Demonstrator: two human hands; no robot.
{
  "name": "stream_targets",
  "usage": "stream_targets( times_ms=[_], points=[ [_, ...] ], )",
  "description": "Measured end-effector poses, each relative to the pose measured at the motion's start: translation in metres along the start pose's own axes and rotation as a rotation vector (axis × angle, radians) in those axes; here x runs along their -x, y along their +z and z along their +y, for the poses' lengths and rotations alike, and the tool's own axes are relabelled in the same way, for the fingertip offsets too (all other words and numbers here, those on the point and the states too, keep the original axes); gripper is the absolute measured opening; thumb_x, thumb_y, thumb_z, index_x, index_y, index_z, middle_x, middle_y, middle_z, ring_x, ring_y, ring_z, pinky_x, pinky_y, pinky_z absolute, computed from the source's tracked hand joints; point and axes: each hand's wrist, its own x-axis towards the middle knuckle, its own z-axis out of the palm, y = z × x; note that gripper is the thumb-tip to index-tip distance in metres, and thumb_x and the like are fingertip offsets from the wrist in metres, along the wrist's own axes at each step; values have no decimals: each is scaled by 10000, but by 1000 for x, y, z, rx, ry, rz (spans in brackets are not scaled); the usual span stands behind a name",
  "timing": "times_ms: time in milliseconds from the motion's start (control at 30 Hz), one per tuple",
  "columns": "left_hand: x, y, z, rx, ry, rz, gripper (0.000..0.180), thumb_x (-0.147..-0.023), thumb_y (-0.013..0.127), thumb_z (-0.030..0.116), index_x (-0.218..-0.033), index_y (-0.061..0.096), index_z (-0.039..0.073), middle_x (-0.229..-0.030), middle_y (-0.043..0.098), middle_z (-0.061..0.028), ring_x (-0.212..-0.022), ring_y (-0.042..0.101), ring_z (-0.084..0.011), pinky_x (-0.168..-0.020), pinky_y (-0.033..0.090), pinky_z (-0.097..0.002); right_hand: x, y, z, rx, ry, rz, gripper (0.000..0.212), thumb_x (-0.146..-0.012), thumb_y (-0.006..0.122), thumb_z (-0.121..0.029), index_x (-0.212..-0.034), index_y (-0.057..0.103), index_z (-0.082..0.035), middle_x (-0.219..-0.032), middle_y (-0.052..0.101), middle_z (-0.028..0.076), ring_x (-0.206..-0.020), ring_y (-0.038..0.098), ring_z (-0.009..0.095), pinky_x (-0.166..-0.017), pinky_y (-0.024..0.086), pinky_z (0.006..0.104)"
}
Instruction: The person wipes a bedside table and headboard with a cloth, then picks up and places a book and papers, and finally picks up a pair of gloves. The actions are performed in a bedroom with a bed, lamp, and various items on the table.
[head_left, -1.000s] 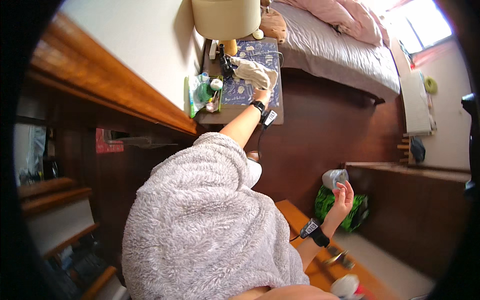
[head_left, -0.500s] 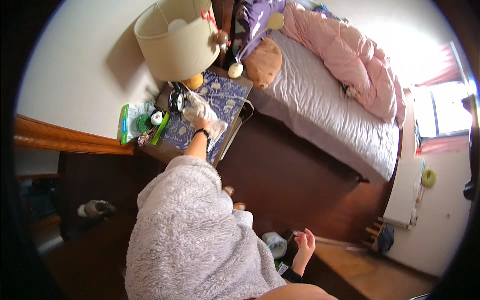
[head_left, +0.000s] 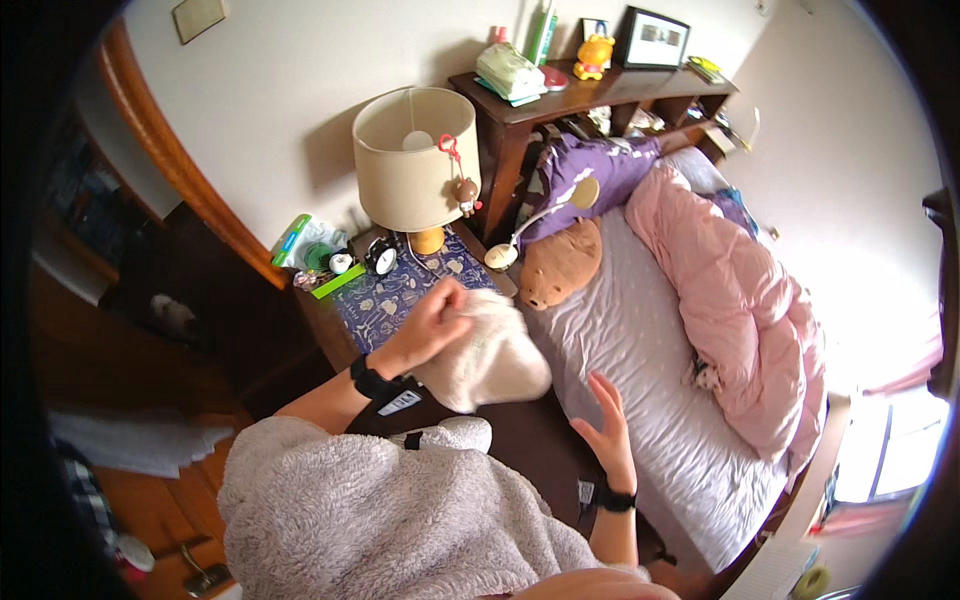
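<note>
My left hand [head_left: 425, 330] is closed on a limp off-white cloth [head_left: 490, 360], held up in front of the bedside table [head_left: 380, 310]. The cloth hangs down from my fingers and is a little blurred. To the right, by the near edge of the bed [head_left: 650, 390], my right hand [head_left: 605, 430] is raised with its fingers apart and nothing in it. A gap lies between it and the cloth. Both wrists carry black bands, and a fluffy grey sleeve [head_left: 300, 480] covers my left upper arm.
On the bedside table stand a cream-shaded lamp [head_left: 415, 165], a black alarm clock [head_left: 381, 257] and a small white desk lamp [head_left: 502, 256]. A brown bear cushion [head_left: 562, 262] and a pink duvet [head_left: 730, 320] lie on the bed. A wooden headboard shelf [head_left: 520, 110] stands behind it.
My left hand has lifted the cloth off the bedside table and brought it nearer. My right hand has come up from the lower right toward the bed. The view has swung to show the headboard shelf.
</note>
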Motion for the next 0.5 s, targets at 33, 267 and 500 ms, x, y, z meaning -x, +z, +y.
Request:
stream_targets(
  times_ms=[33, 267, 500],
  points=[
    [-12, 15, 20, 43, -2, -6, 242, -852, 612, 69, -910, 379, 103, -887, 355, 22, -812, 363, -87, -718, 349, -231, -31, -3, -1, -50, -160, -74, 860, -757, 836, -305, -1469, 418, -63, -1538, 336, 162, -1434, 292, 320, -1166, 259, 410],
    [-133, 119, 29, 437, 3, -75, 272, -904, 649, 5, -1128, 510, 74, -1070, 506, -25, -992, 534, -111, -863, 450, -251, -156, -30, 23, -1031, 99, -239, 858, -764, 830, -407, -1396, 404, -11, -1261, 565, 84, -1141, 574, 189, -950, 496, 337],
    [-275, 145, -2, -297, 462, 201, 445, -855, 689, 91, -1285, 576, 71, -1266, 572, -117, -1156, 531, -285, -985, 435, -378, -252, -142, 79, -1005, 304, 341, 386, -904, 615, -248, -1213, 547, -26, -1048, 642, 81, -867, 650, 190, -742, 552, 319]
  ],
)
